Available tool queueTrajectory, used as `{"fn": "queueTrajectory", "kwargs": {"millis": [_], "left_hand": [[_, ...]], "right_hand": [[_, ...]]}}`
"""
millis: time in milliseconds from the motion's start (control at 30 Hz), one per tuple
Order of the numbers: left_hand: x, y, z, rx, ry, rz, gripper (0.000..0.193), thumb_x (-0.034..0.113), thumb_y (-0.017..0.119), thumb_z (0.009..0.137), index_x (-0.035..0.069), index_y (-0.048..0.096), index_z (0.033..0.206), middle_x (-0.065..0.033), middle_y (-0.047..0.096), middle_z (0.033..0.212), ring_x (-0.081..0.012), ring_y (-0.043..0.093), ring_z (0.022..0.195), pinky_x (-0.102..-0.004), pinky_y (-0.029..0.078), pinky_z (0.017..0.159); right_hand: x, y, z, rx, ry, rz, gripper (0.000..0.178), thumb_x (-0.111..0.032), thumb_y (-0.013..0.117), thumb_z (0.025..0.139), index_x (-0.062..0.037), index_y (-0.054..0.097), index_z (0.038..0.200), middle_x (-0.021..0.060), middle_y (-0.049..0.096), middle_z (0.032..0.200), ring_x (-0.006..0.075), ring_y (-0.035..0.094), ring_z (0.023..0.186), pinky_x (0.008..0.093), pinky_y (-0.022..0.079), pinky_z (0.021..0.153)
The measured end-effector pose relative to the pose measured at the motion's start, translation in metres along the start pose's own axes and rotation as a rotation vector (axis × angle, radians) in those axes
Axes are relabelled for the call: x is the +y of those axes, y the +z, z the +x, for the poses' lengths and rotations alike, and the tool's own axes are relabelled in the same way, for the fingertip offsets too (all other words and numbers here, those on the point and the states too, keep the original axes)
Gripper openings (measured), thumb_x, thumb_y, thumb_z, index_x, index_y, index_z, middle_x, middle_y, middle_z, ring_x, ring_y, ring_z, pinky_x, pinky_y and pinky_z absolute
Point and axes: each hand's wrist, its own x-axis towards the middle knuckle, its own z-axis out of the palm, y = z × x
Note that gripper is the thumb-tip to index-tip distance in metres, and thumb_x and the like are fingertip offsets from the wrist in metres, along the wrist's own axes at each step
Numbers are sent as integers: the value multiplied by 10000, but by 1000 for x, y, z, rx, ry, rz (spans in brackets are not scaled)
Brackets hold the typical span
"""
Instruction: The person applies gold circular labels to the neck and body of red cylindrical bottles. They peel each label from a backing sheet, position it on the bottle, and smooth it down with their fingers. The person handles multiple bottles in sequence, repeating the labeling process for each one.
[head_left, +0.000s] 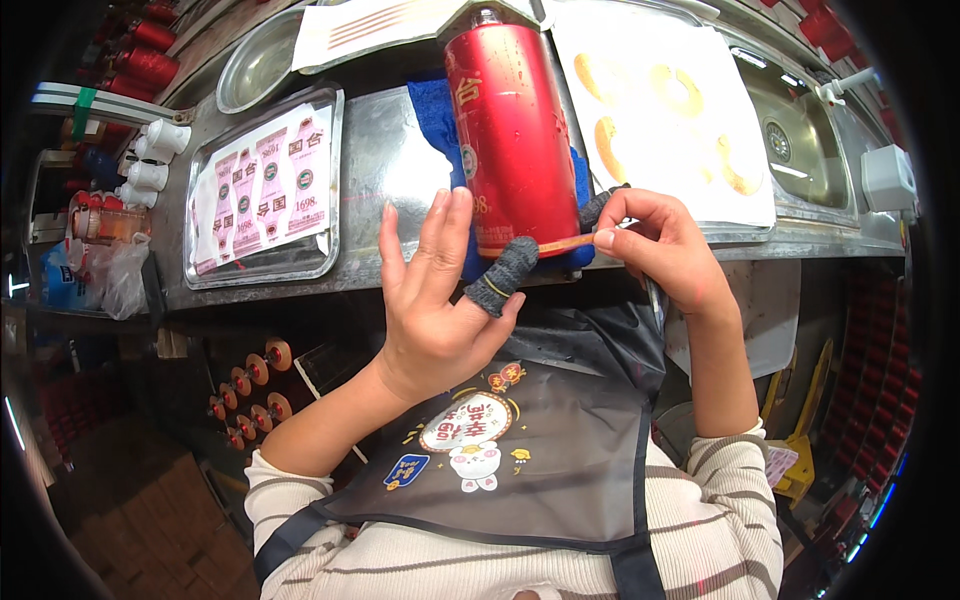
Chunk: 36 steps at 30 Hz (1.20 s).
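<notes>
A glossy red bottle (515, 130) with gold print lies on a blue cloth (432, 112), its neck pointing away from me and its base toward me. Around the base end runs a thin orange-gold strip (566, 244). My left hand (435, 290) is open with its fingers spread; the index finger, in a dark grey knitted finger sleeve (503, 275), presses by the strip's left part. Between thumb and fingers my right hand (665, 245) pinches the strip's right end, just off the bottle. One right finger also wears a grey sleeve and rests near the bottle's side.
On the metal counter at left is a tray (338, 180) with a sheet of pink printed decals, and a round metal bowl (228, 85) behind it. To the right lie a white sheet (640, 110) with curved golden decals and a steel sink (800, 150). Spools (257, 369) stand below.
</notes>
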Motion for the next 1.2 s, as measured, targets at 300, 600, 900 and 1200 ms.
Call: {"fn": "queueTrajectory", "kwargs": {"millis": [300,600,900,1200], "left_hand": [[16,-1,40,-18,182,189,272,170,793,681,115,752,944,-279,530,1421,-509,510,1297,-739,222,1078],[-3,23,31,185,-16,-82,586,155,855,692,-21,678,1222,-222,545,1437,-412,487,1369,-672,254,1115],[-7,11,-22,79,-104,-123,438,164,847,741,-49,719,1101,-300,468,1479,-451,476,1366,-654,208,1138],[1,3,5,58,34,-23,387,128,842,689,48,751,1057,-303,485,1461,-478,524,1304,-695,195,1119]], "right_hand": [[-5,-2,1,-49,75,-4,88,-74,679,932,0,630,928,-1,643,905,53,609,841,213,507,771],[-3,6,-1,-33,20,-26,105,-114,687,915,-29,632,888,-60,562,824,5,482,747,183,384,653],[-11,11,-10,40,42,-12,106,-115,689,890,-37,627,851,-77,541,764,-16,440,680,172,321,587],[0,6,-4,57,-12,-6,115,-136,687,877,-40,635,842,-78,540,723,-15,442,629,171,304,540]]}}
